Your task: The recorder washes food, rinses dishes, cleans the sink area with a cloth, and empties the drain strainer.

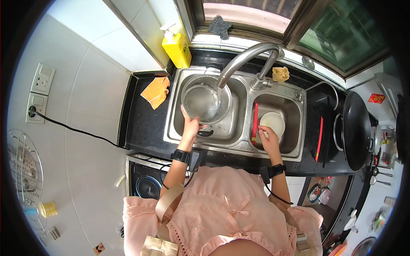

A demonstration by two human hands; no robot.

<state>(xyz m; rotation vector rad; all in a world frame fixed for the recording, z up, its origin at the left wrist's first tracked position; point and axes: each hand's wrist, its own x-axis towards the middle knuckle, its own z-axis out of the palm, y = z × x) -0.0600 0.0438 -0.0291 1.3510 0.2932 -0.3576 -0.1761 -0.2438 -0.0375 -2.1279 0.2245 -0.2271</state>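
My left hand [191, 125] grips the near rim of a stainless steel pot [206, 99], which is tilted in the left sink basin. Water runs from the curved faucet [245, 59] into the pot, and a black handle [205, 132] shows beside my hand. My right hand [269, 138] is over the right basin, with thumb and fingertips close together at the near edge of a pale bowl [272, 122]. Whether those fingers pinch anything is unclear. Red chopsticks [255, 123] lean in that basin, left of the bowl.
An orange cloth [156, 92] lies left of the sink, near a yellow pump bottle [177, 49]. A yellowish sponge [281, 74] sits behind the faucet. At right are more red chopsticks [319, 138] and a black wok [355, 131]. The counter's front edge runs before my body.
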